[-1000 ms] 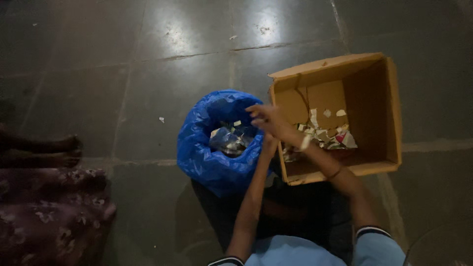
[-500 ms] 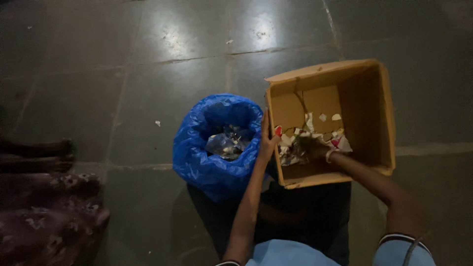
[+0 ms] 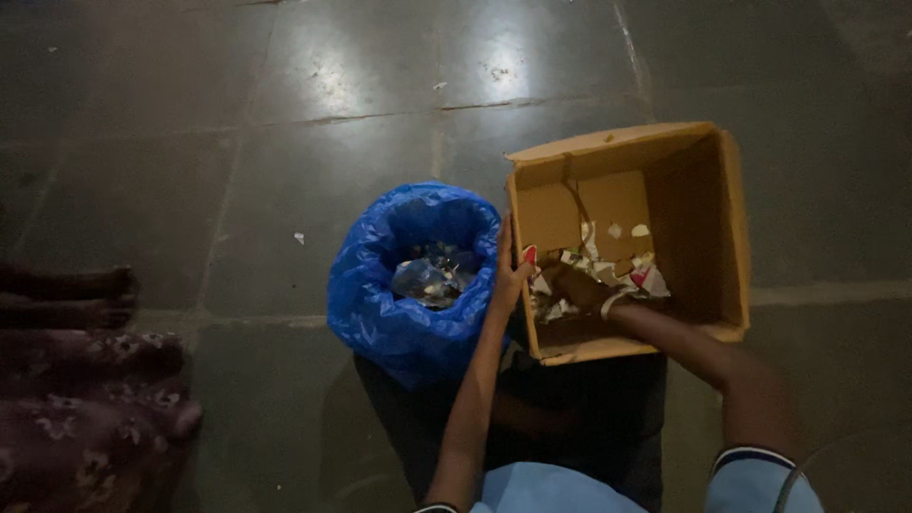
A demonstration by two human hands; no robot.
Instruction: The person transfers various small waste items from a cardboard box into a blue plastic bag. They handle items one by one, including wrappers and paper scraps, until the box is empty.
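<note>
Transfer of paper scraps (image 3: pixel 598 275) from the cardboard box (image 3: pixel 708 237) on the floor to the blue plastic bag (image 3: pixel 380 313) just beside it was judged partway done: the bag held a visible heap, while a layer of scraps lay against the box's near left corner. Right hand (image 3: pixel 575 288) was down among those scraps, its grip not discernible in the dim light; left hand (image 3: pixel 506 275) rested with fingers extended between the bag's rim and the box's left wall, holding nothing visible.

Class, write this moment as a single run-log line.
left hand: on blue bag rim | right hand: among paper scraps | cardboard box: open, on floor
</note>
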